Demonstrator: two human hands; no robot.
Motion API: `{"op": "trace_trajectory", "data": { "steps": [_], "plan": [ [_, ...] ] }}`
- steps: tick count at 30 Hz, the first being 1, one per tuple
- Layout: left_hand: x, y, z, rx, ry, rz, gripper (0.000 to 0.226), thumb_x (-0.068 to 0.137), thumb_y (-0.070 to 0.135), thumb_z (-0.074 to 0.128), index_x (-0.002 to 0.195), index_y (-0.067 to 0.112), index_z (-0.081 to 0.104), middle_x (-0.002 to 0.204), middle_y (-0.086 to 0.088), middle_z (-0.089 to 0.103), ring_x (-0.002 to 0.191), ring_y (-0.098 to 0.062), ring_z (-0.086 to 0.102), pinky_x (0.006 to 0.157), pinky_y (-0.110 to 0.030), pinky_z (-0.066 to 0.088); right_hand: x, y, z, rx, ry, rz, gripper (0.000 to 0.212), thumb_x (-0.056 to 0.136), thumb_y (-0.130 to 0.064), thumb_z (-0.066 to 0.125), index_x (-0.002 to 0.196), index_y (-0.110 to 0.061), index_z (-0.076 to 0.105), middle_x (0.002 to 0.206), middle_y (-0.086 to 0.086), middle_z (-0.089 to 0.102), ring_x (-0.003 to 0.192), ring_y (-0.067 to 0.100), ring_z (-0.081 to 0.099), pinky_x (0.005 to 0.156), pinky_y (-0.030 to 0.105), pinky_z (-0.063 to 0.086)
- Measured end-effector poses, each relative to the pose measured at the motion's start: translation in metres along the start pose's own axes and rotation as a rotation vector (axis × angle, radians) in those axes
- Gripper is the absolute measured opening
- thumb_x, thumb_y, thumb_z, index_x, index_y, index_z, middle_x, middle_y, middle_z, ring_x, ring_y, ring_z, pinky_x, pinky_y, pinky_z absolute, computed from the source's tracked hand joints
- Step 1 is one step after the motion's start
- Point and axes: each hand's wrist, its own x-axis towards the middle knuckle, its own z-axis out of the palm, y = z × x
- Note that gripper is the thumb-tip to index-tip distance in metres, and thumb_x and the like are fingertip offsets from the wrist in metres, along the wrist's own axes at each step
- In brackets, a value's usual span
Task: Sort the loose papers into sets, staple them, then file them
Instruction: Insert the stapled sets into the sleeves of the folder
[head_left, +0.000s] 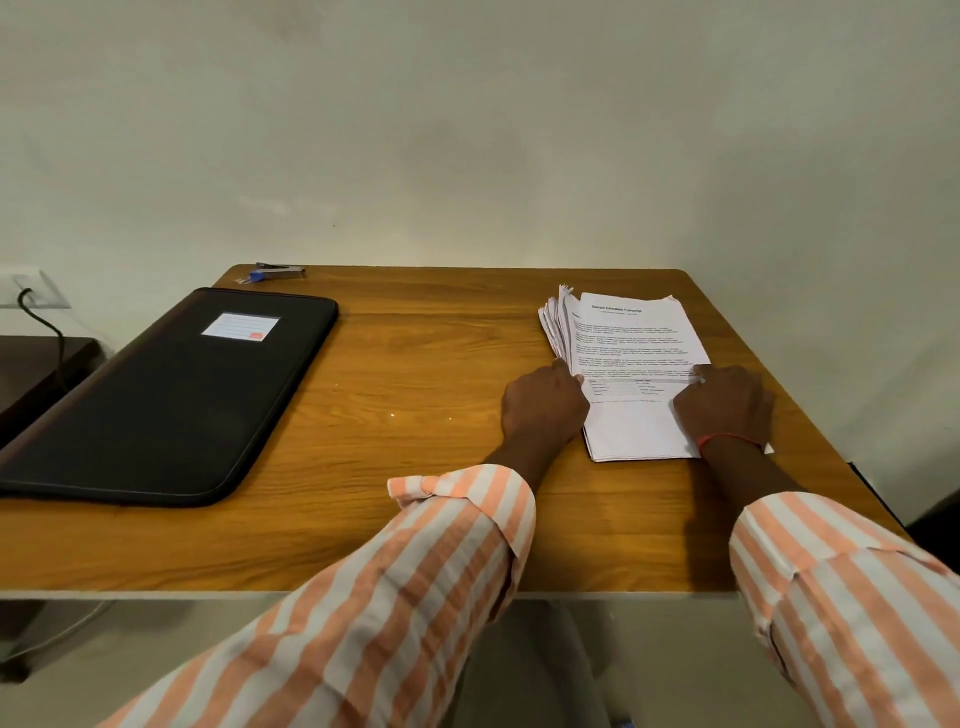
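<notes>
A stack of printed white papers (631, 338) lies on the right side of the wooden table (415, 374), its far left edges fanned out unevenly. My left hand (543, 408) holds the stack's left edge, fingers curled against the sheets. My right hand (724, 402) lies on the stack's right side, with the fingertips on the top sheet and a red thread on the wrist. A black zip file folder (171, 395) with a white label lies closed on the table's left side. A small blue and silver stapler (275, 272) sits at the far left corner.
The table stands against a plain wall. A wall socket (31, 288) with a black cable is at the left, above a dark low surface (36, 374). Bare wood lies between the folder and the papers.
</notes>
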Motion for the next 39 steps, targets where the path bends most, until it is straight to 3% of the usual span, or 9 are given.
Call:
{"op": "trace_trajectory", "data": {
  "steps": [5, 8, 14, 21, 29, 34, 39],
  "plan": [
    [0.003, -0.006, -0.003, -0.116, -0.078, -0.050, 0.037, 0.107, 0.040, 0.037, 0.125, 0.018, 0.060, 0.115, -0.009, 0.070, 0.105, -0.029, 0.066, 0.075, -0.036, 0.045, 0.005, -0.003, -0.006, -0.173, -0.021, -0.077, 0.023, 0.089, -0.024, 0.054, 0.101, -0.015, 0.071, 0.100, 0.014, 0.063, 0.102, 0.035, 0.057, 0.096, 0.044, 0.036],
    [0.001, -0.010, -0.009, -0.249, -0.104, -0.074, 0.038, 0.106, 0.042, 0.039, 0.127, 0.018, 0.060, 0.123, -0.011, 0.068, 0.113, -0.032, 0.062, 0.088, -0.040, 0.047, 0.009, -0.005, -0.016, -0.188, 0.030, -0.114, 0.022, 0.093, -0.023, 0.051, 0.102, -0.011, 0.068, 0.100, 0.016, 0.063, 0.099, 0.037, 0.058, 0.093, 0.044, 0.036],
    [-0.010, -0.041, -0.031, -0.469, -0.094, -0.063, 0.044, 0.104, 0.041, 0.049, 0.141, 0.018, 0.050, 0.132, -0.011, 0.064, 0.121, -0.030, 0.058, 0.092, -0.039, 0.046, 0.001, -0.029, -0.031, -0.147, 0.091, -0.177, 0.027, 0.096, -0.023, 0.051, 0.107, -0.004, 0.068, 0.103, 0.020, 0.066, 0.098, 0.038, 0.060, 0.095, 0.045, 0.039],
    [-0.028, -0.133, -0.075, -0.363, 0.001, -0.239, 0.036, 0.102, 0.044, 0.049, 0.133, 0.025, 0.054, 0.120, -0.002, 0.067, 0.107, -0.023, 0.064, 0.087, -0.040, 0.053, -0.019, -0.094, -0.036, -0.159, 0.072, -0.277, 0.031, 0.096, -0.026, 0.050, 0.115, -0.006, 0.065, 0.108, 0.020, 0.066, 0.103, 0.038, 0.060, 0.095, 0.044, 0.039],
    [-0.057, -0.245, -0.134, -0.199, 0.088, -0.320, 0.037, 0.100, 0.041, 0.058, 0.130, 0.021, 0.056, 0.123, 0.000, 0.061, 0.108, -0.017, 0.062, 0.090, -0.037, 0.055, -0.060, -0.208, -0.010, -0.043, -0.045, -0.470, 0.027, 0.093, -0.027, 0.051, 0.111, -0.011, 0.064, 0.108, 0.016, 0.066, 0.103, 0.035, 0.060, 0.093, 0.043, 0.042],
    [-0.085, -0.322, -0.168, 0.041, 0.101, -0.445, 0.046, 0.098, 0.042, 0.057, 0.132, 0.011, 0.056, 0.130, -0.010, 0.055, 0.117, -0.028, 0.057, 0.098, -0.044, 0.051, -0.115, -0.290, -0.003, 0.025, -0.151, -0.598, 0.033, 0.095, -0.031, 0.047, 0.119, -0.014, 0.062, 0.114, 0.011, 0.065, 0.108, 0.031, 0.057, 0.096, 0.043, 0.041],
    [-0.129, -0.407, -0.186, 0.105, 0.060, -0.705, 0.063, 0.097, 0.054, 0.050, 0.136, 0.005, 0.052, 0.135, -0.020, 0.052, 0.126, -0.038, 0.050, 0.107, -0.050, 0.041, -0.171, -0.357, 0.010, 0.175, -0.291, -0.654, 0.038, 0.102, -0.036, 0.041, 0.124, -0.012, 0.060, 0.119, 0.013, 0.063, 0.110, 0.030, 0.056, 0.098, 0.042, 0.044]
  ]
}}
